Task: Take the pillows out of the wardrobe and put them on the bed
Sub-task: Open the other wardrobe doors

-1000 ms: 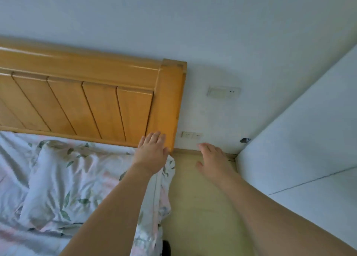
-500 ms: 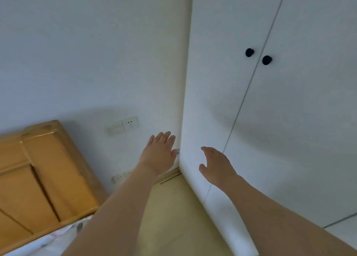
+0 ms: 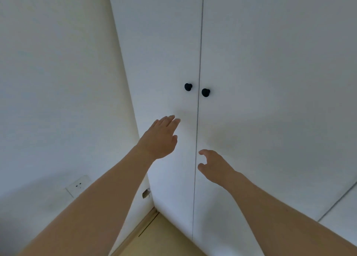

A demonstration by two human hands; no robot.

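Observation:
A white wardrobe (image 3: 260, 66) fills the right half of the view, its two doors closed. Two black round knobs sit side by side at the seam, the left knob (image 3: 188, 87) and the right knob (image 3: 205, 92). My left hand (image 3: 161, 138) is raised in front of the left door, fingers spread, below the left knob and holding nothing. My right hand (image 3: 213, 167) hangs lower, just right of the door seam, fingers loosely curled and empty. No pillow and no bed are in view.
A white wall (image 3: 58, 82) meets the wardrobe at a corner on the left. A wall socket (image 3: 78, 185) sits low on that wall. A strip of yellowish floor (image 3: 164, 238) shows at the bottom. Another door seam (image 3: 336, 201) runs at the far right.
The view has swung from the bed and headboard to the wardrobe doors. Both hands have risen toward the knobs, the left one higher.

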